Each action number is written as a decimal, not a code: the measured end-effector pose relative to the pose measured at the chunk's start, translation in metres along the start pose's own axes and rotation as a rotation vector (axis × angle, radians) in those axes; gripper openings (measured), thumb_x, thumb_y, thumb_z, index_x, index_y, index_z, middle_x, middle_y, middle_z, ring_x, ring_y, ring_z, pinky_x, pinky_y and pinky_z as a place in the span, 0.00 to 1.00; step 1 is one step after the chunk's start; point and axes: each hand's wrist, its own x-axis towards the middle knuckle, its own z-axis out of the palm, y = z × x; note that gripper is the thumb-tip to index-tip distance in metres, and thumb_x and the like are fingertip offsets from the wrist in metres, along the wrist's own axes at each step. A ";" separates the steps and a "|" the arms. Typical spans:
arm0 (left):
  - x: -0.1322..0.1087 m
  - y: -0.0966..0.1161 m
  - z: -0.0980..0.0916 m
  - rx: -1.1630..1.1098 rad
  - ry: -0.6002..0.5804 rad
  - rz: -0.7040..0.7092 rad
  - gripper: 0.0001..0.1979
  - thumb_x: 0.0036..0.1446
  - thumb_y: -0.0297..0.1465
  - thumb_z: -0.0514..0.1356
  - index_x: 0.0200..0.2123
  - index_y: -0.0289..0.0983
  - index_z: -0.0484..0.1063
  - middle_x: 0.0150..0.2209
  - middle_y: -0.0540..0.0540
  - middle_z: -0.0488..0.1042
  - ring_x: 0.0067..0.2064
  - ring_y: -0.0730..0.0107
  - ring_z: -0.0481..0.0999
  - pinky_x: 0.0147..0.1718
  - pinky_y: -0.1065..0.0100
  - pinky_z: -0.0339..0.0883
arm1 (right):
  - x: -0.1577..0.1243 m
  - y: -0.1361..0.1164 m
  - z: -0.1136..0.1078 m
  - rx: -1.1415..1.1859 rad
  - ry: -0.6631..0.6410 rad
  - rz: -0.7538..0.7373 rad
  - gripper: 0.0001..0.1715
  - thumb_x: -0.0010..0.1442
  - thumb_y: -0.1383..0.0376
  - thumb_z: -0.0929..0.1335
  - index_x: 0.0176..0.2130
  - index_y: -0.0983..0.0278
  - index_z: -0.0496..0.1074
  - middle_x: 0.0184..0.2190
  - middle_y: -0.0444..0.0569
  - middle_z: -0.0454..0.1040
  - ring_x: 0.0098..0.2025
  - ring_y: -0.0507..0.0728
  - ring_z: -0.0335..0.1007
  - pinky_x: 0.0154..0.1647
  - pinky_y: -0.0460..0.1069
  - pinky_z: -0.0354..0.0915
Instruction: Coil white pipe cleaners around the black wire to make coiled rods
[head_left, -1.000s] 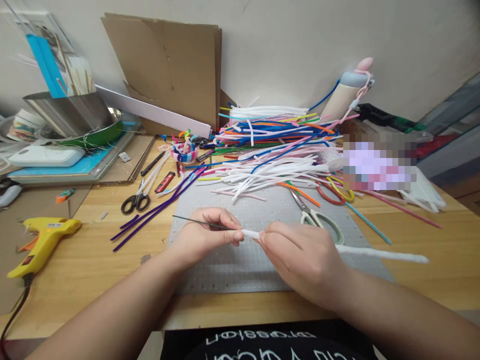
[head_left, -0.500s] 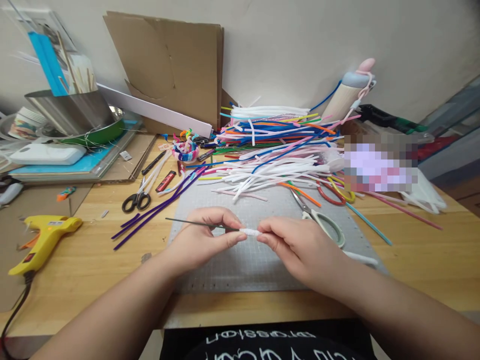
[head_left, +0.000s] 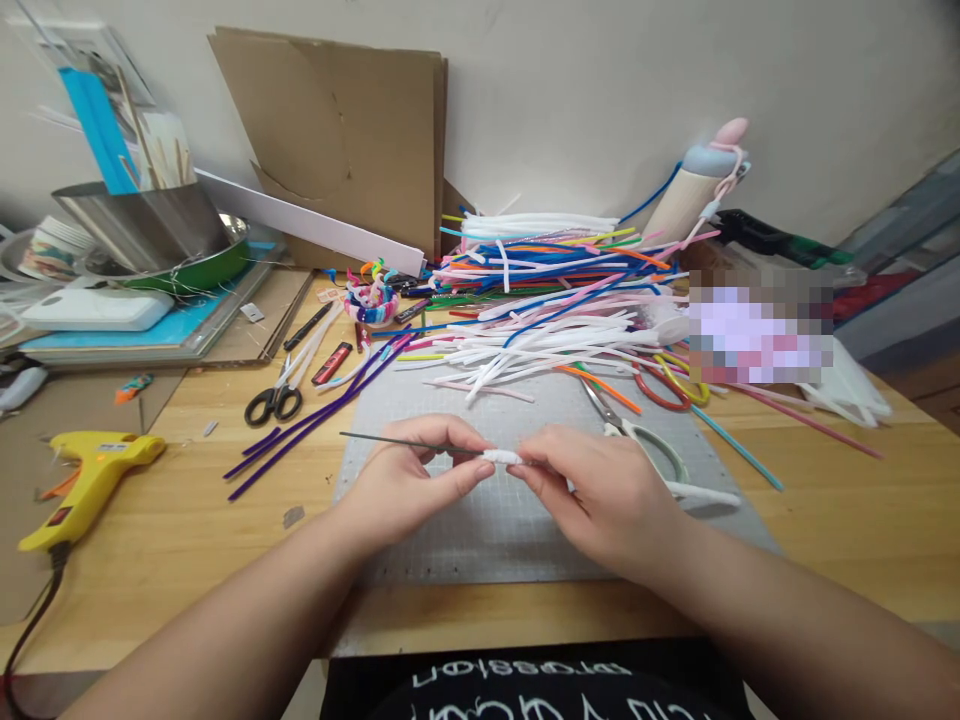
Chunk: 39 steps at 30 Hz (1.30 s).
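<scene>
Over the grey cutting mat [head_left: 435, 550], both hands meet at a thin dark rod [head_left: 382, 438] with a short white fuzzy coil [head_left: 499, 457] around it, looking like a wound pipe cleaner. My left hand [head_left: 420, 480] is closed, thumb and fingers pinching the rod at the coil's left end. My right hand [head_left: 600, 490] pinches at the coil's right end. From behind the right hand a white pipe cleaner length [head_left: 705, 494] sticks out to the right; whether it joins the coil is hidden. Scissors with pale green handles [head_left: 660, 450] lie just beyond that hand.
A pile of coloured pipe cleaners [head_left: 555, 330] covers the back of the table. Purple pipe cleaners [head_left: 300, 435], black-handled scissors [head_left: 274, 404] and a yellow glue gun [head_left: 90, 475] lie left. A bottle [head_left: 686, 200] stands back right; cardboard [head_left: 337, 140] leans on the wall.
The rod and coil have shifted slightly right and up with both hands. The white length behind my right hand has swung a little upward and left.
</scene>
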 end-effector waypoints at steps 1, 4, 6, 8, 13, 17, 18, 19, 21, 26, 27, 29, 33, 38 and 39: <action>0.000 0.000 0.000 0.005 -0.001 0.004 0.04 0.52 0.30 0.62 0.31 0.36 0.73 0.30 0.46 0.74 0.33 0.68 0.72 0.34 0.66 0.66 | 0.000 0.000 -0.001 0.013 -0.001 0.010 0.06 0.63 0.67 0.62 0.33 0.64 0.65 0.25 0.43 0.67 0.27 0.49 0.62 0.28 0.45 0.53; -0.001 0.001 0.000 0.033 0.005 0.040 0.04 0.53 0.30 0.62 0.32 0.36 0.73 0.30 0.46 0.75 0.33 0.68 0.73 0.34 0.66 0.66 | 0.002 -0.002 -0.003 0.056 -0.018 0.052 0.07 0.63 0.67 0.62 0.32 0.64 0.66 0.23 0.42 0.66 0.25 0.48 0.61 0.27 0.45 0.53; -0.001 0.001 0.000 0.056 0.016 0.074 0.03 0.53 0.29 0.62 0.32 0.36 0.74 0.30 0.46 0.75 0.33 0.68 0.73 0.34 0.66 0.66 | 0.003 -0.002 -0.004 0.067 -0.040 0.075 0.08 0.63 0.66 0.62 0.32 0.65 0.66 0.23 0.42 0.66 0.24 0.48 0.60 0.27 0.45 0.53; -0.001 0.001 0.001 0.074 0.027 0.100 0.03 0.53 0.29 0.62 0.33 0.36 0.74 0.30 0.46 0.76 0.32 0.69 0.73 0.33 0.66 0.66 | 0.004 -0.002 -0.005 0.060 -0.059 0.083 0.09 0.64 0.65 0.61 0.33 0.65 0.67 0.23 0.42 0.67 0.25 0.48 0.61 0.27 0.45 0.53; 0.001 0.003 0.002 0.097 0.039 0.110 0.04 0.54 0.29 0.61 0.32 0.37 0.75 0.30 0.47 0.77 0.31 0.70 0.74 0.32 0.68 0.67 | 0.005 0.001 -0.004 0.005 -0.119 0.070 0.13 0.65 0.65 0.58 0.32 0.65 0.66 0.24 0.43 0.68 0.26 0.50 0.63 0.27 0.46 0.52; -0.001 0.003 0.003 0.104 0.093 0.122 0.03 0.53 0.30 0.62 0.32 0.37 0.76 0.30 0.47 0.77 0.30 0.70 0.74 0.30 0.68 0.67 | 0.005 0.001 -0.008 0.007 -0.218 0.119 0.15 0.66 0.63 0.57 0.31 0.64 0.65 0.23 0.43 0.68 0.25 0.50 0.62 0.26 0.46 0.51; -0.001 0.002 0.003 0.104 0.099 0.129 0.03 0.53 0.29 0.62 0.31 0.37 0.76 0.30 0.46 0.77 0.30 0.70 0.74 0.30 0.68 0.67 | 0.006 0.000 -0.009 0.015 -0.250 0.137 0.15 0.66 0.63 0.57 0.31 0.64 0.65 0.23 0.43 0.68 0.25 0.50 0.62 0.26 0.46 0.51; -0.001 0.002 0.003 0.104 0.104 0.134 0.03 0.53 0.29 0.62 0.30 0.37 0.76 0.30 0.46 0.77 0.30 0.70 0.74 0.30 0.68 0.67 | 0.006 -0.001 -0.010 0.026 -0.277 0.157 0.15 0.65 0.63 0.57 0.30 0.63 0.65 0.23 0.43 0.68 0.24 0.50 0.62 0.25 0.46 0.52; -0.001 0.003 0.005 0.108 0.107 0.124 0.04 0.53 0.29 0.62 0.29 0.37 0.76 0.29 0.46 0.77 0.29 0.71 0.74 0.29 0.68 0.67 | 0.007 -0.002 -0.011 0.063 -0.295 0.202 0.13 0.65 0.62 0.58 0.32 0.63 0.66 0.23 0.43 0.69 0.24 0.50 0.63 0.25 0.46 0.53; 0.000 0.001 0.008 0.141 0.085 0.022 0.06 0.54 0.31 0.61 0.26 0.36 0.75 0.27 0.46 0.77 0.29 0.71 0.73 0.29 0.69 0.66 | 0.004 -0.003 -0.003 0.154 -0.173 0.145 0.13 0.62 0.65 0.62 0.47 0.62 0.66 0.37 0.46 0.75 0.32 0.51 0.69 0.30 0.45 0.61; 0.000 0.000 0.008 0.160 0.093 -0.008 0.08 0.53 0.33 0.61 0.26 0.36 0.75 0.27 0.46 0.76 0.28 0.71 0.73 0.28 0.69 0.65 | 0.004 -0.002 -0.002 0.157 -0.153 0.113 0.12 0.62 0.66 0.62 0.47 0.62 0.67 0.38 0.46 0.75 0.35 0.51 0.70 0.33 0.46 0.62; 0.000 -0.004 0.009 0.238 0.173 -0.058 0.11 0.51 0.37 0.63 0.24 0.36 0.73 0.25 0.47 0.74 0.26 0.71 0.70 0.25 0.69 0.63 | 0.003 -0.001 0.000 0.158 -0.125 0.088 0.12 0.63 0.68 0.61 0.46 0.62 0.68 0.40 0.46 0.75 0.39 0.51 0.71 0.38 0.46 0.63; -0.004 -0.007 0.013 0.498 0.514 0.017 0.19 0.42 0.43 0.67 0.25 0.38 0.62 0.23 0.53 0.61 0.24 0.74 0.60 0.23 0.70 0.56 | 0.003 0.001 0.001 0.181 -0.083 0.120 0.13 0.62 0.68 0.63 0.46 0.61 0.69 0.42 0.45 0.76 0.41 0.51 0.72 0.40 0.45 0.65; -0.007 -0.004 0.016 0.760 0.768 0.321 0.25 0.39 0.42 0.70 0.35 0.39 0.60 0.34 0.48 0.61 0.36 0.65 0.63 0.36 0.63 0.59 | 0.005 0.002 0.002 0.189 -0.080 0.157 0.12 0.62 0.68 0.63 0.45 0.59 0.70 0.39 0.43 0.76 0.38 0.51 0.72 0.37 0.45 0.65; -0.007 -0.003 0.016 0.840 0.758 0.373 0.25 0.40 0.41 0.69 0.38 0.40 0.62 0.37 0.46 0.63 0.40 0.61 0.64 0.40 0.60 0.58 | 0.005 0.002 0.002 0.181 -0.088 0.155 0.12 0.62 0.68 0.63 0.45 0.59 0.70 0.39 0.43 0.76 0.38 0.51 0.72 0.37 0.45 0.65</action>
